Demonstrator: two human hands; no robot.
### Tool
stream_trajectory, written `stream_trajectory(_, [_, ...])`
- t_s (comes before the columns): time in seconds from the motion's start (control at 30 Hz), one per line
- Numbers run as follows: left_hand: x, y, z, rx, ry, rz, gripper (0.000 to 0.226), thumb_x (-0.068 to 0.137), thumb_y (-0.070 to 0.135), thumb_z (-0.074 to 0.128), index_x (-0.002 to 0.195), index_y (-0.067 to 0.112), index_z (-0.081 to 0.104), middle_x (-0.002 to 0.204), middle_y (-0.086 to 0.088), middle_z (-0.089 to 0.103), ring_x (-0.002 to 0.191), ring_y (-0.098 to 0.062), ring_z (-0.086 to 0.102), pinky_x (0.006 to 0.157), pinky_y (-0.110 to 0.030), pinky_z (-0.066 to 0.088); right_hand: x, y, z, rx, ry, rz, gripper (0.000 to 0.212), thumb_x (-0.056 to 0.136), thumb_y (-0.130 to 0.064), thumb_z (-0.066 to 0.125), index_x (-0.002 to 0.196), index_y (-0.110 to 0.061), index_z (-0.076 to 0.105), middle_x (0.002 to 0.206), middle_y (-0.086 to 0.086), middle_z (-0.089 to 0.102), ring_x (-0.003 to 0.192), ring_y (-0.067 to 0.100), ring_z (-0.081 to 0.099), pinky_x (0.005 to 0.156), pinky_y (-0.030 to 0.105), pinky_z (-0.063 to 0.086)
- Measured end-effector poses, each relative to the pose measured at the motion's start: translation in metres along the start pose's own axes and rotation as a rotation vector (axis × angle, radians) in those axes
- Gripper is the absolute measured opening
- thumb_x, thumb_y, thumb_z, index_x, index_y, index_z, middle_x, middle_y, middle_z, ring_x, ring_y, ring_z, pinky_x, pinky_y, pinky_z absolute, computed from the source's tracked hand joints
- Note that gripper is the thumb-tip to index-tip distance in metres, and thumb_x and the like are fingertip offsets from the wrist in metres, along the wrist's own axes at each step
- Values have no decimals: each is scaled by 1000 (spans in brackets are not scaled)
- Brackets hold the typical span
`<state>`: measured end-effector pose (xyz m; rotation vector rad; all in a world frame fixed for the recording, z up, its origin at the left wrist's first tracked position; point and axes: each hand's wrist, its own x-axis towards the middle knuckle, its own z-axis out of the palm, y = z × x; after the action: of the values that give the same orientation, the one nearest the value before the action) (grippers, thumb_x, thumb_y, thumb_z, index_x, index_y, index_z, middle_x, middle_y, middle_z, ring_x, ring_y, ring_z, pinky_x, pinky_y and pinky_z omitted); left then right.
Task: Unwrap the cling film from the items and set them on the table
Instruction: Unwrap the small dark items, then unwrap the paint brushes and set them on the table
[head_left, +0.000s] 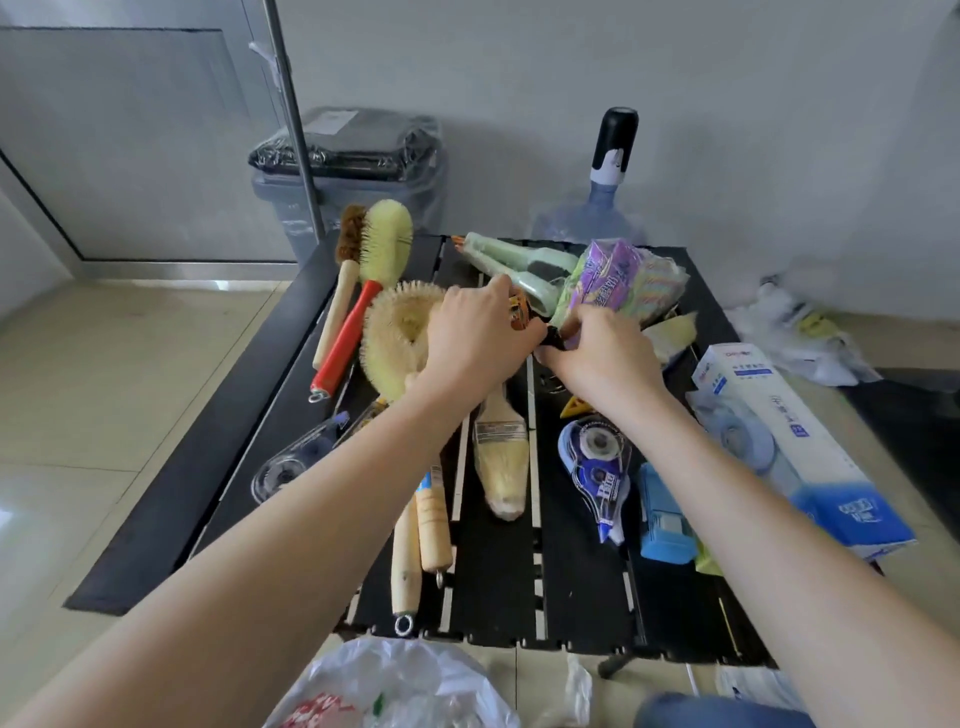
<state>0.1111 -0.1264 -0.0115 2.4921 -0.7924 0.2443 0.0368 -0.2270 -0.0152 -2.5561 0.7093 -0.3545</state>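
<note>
Over the middle of the black slatted table (493, 582), my left hand (472, 343) and my right hand (605, 353) meet on a small orange and black item (522, 312). Both hands have curled fingers on it, and most of it is hidden between them. Whether film still covers it I cannot tell. Just behind lie a purple sponge pack (618, 278) and a green brush wrapped in film (524, 265). A film-wrapped paintbrush (498, 457) lies under my left wrist, and a blue correction tape (597, 467) lies under my right forearm.
Round and long-handled brushes (374, 291) lie at the table's left, wooden handles (426, 525) at the front. A blue and white box (795, 441) sits at the right edge. A plastic bag (395, 686) lies below the front edge; a bin (353, 176) and a water jug (597, 208) stand behind.
</note>
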Motion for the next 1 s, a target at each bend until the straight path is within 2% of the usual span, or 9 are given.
stream_trajectory(0.1, [5,-2,12,214,-10,43,44,88,51,52,111,14,58,99,-9,65,108,-29,48,87,-37,31,2,1,8,-45,12,-32,29,86,-35,63,102,-11,59,96,5,65,91,30,61,69,35,46])
stream_trajectory(0.33, [6,-8,19,425,-133,73,43,97,51,39,97,18,65,98,-3,65,115,-23,40,91,-38,23,-4,-1,18,-101,-43,-82,35,88,-37,60,111,-10,57,106,9,64,99,33,59,77,37,47])
stream_trajectory(0.47, [-8,-13,5,366,47,113,29,96,23,41,93,15,69,106,2,64,109,-23,39,76,-33,12,-8,1,14,-83,-28,-118,24,92,-27,55,107,-11,62,99,8,67,95,32,61,81,41,50])
stream_trajectory(0.53, [-22,-11,-8,354,39,70,28,95,23,42,102,16,68,106,-1,65,110,-25,41,82,-35,19,-10,3,12,-80,-43,-111,24,91,-24,56,111,-12,62,99,8,68,98,30,61,85,43,49])
stream_trajectory(0.6, [-39,-7,-16,394,-72,42,31,96,35,42,104,17,65,99,-1,66,112,-25,44,91,-38,25,-14,4,12,-93,-42,-112,29,91,-24,58,117,-12,61,102,7,68,100,28,61,87,43,49])
stream_trajectory(0.73, [-62,-1,-9,534,-182,71,51,93,57,40,116,14,52,93,-3,65,108,-27,53,88,-39,29,-22,5,10,-85,-13,-144,33,91,-29,58,120,-12,60,105,7,67,99,26,61,84,38,49])
stream_trajectory(0.8, [-63,0,-7,529,-164,70,52,93,55,41,120,11,48,89,-3,64,99,-26,59,81,-36,30,-27,4,10,-114,-39,-174,41,91,-36,60,127,-16,57,114,8,61,106,27,57,86,38,47])
stream_trajectory(0.9, [-62,1,-10,398,-172,9,39,90,48,49,103,12,42,79,-2,52,75,-27,54,70,-32,31,-28,-3,10,-205,-100,-187,42,89,-41,62,123,-17,61,120,9,57,116,31,49,89,40,42])
stream_trajectory(1.0, [-64,1,-10,323,-175,31,46,87,41,54,118,11,38,101,-7,53,83,-30,54,72,-37,36,-23,-12,9,-247,-97,-167,41,84,-41,66,108,-8,64,110,10,62,113,31,50,80,36,40])
